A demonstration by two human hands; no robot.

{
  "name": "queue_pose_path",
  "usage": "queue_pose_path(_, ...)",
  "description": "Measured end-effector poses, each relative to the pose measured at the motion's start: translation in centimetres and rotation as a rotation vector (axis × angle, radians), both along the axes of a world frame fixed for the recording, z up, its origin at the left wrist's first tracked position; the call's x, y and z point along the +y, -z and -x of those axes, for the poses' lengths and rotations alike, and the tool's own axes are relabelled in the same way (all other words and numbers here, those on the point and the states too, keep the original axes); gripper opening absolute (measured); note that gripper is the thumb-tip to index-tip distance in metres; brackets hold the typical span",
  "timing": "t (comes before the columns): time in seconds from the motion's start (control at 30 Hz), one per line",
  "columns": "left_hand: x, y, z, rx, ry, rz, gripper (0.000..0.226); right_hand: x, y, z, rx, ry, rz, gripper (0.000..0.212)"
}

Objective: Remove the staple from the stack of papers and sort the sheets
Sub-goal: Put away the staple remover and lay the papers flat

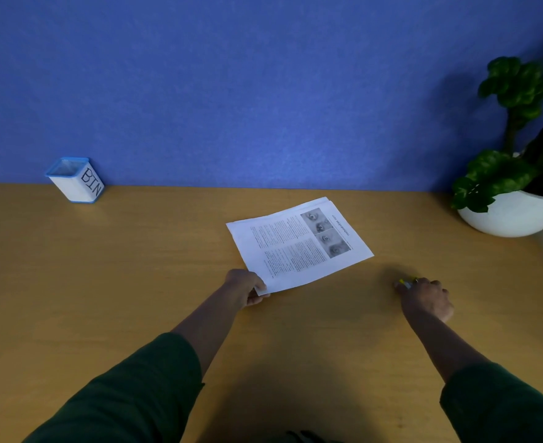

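Paper stack (299, 244), a few printed sheets with text and grey photographs, lies slanted on the wooden counter (104, 282), with the left hand (246, 287) pinching its near corner between thumb and curled fingers, that corner looking slightly lifted. Well to the right, apart from the sheets, the right hand (425, 298) rests on the counter with its fingers curled round a small yellow and silver tool (407, 282), most likely a staple remover, though too little of it shows to be sure. No staple can be made out at this size, so which corner it binds is unclear, and the job seems to be at its very start: tool taken up, sheets held, nothing pulled yet. Several things could go wrong from here. If the staple sits at the far corner, the stack must be turned first, and a loose one-corner pinch could let the sheets slide or fan across the smooth wood. Levering the staple while the paper is held only at one corner may tear the top sheet. A freed staple could spring away and be lost on the counter, since the small white cup marked BIN (75, 182) stands far off at the back left. A potted plant (516, 155) crowds the right edge.
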State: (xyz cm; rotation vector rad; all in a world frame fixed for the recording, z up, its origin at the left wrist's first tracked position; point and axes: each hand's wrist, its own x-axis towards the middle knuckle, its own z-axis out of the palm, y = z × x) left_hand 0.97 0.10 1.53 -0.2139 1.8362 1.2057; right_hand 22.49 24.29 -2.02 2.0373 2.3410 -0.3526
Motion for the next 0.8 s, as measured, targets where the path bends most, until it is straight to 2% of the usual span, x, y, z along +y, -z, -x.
queue_pose_path(0.1,0.2,-0.2,0.3,0.097,0.02,0.014,0.032,-0.4,-0.5,0.2,0.013,-0.023,-0.007,0.067)
queue_pose_path(0.17,0.6,-0.6,0.7,0.206,0.018,0.02,0.02,-0.9,-1.2,0.9,0.085,-0.074,-0.027,0.073)
queue_pose_path(0.2,0.8,-1.1,1.0,0.29,0.025,0.035,0.015,-1.1,-1.6,1.4,0.129,-0.111,-0.036,0.072)
queue_pose_path(0.27,1.5,-2.6,2.0,0.522,0.097,0.092,0.021,-1.6,-2.4,2.5,0.235,-0.193,-0.053,0.067)
queue_pose_path(0.4,3.2,-9.2,3.8,0.954,0.298,0.186,0.012,-2.4,-4.4,5.3,0.494,-0.293,-0.026,0.059)
queue_pose_path(0.5,4.8,-14.8,4.8,1.174,0.315,0.182,0.026,-2.7,-6.1,7.5,0.695,-0.334,0.063,0.059)
queue_pose_path(0.67,6.5,-21.8,5.1,1.349,0.304,0.058,0.033,-3.0,-8.4,10.3,0.889,-0.369,0.246,0.068)
queue_pose_path(0.8,6.9,-23.9,5.1,1.374,0.304,-0.014,0.035,-2.8,-9.4,11.4,0.943,-0.384,0.318,0.076)
